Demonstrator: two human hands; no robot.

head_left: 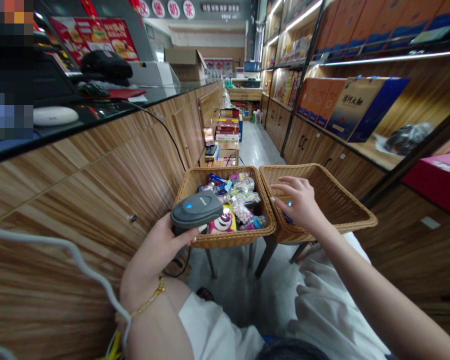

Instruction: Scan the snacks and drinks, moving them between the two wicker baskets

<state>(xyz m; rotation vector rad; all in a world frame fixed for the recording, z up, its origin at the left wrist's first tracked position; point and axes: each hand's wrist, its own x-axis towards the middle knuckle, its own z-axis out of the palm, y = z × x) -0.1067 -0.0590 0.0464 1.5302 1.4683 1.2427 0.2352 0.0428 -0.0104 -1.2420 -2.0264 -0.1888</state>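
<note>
A dark grey barcode scanner with a small blue light is gripped in my left hand. It hovers over the front left corner of a wicker basket filled with several small bottles and packets, among them a yellow and pink pack. Over the second wicker basket, my right hand is palm down with its fingers apart and nothing visible in them. Beneath that hand lies a small blue item, mostly hidden, whose kind I cannot make out.
A wooden counter with a glass top runs along the left. On the right, shelves hold gift boxes above wooden cabinets. Stacked boxes stand beyond the baskets, and a pale cable hangs at the near left.
</note>
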